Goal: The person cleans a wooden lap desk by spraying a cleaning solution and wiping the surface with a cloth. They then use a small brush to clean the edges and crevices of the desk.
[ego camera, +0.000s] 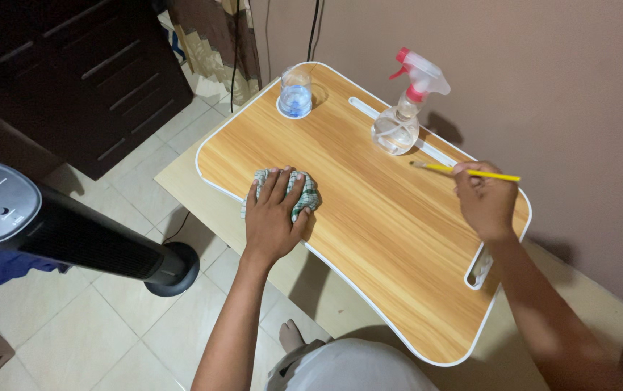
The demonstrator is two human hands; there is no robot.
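- Cloth, green and white checked, lies bunched on the wooden bench at centre-left of the head view, near the bench's white front edge.
- The left hand lies flat on the cloth, fingers spread, pressing it down.
- The right hand, right of centre, is closed on a yellow pencil, held nearly level with its tip pointing left, just above the bench.
- A clear spray bottle with a red and white trigger stands at upper centre, near the pencil tip.
- A glass of water stands in the bench's round recess, upper left.
- A black tower fan stands on the tiled floor, left.
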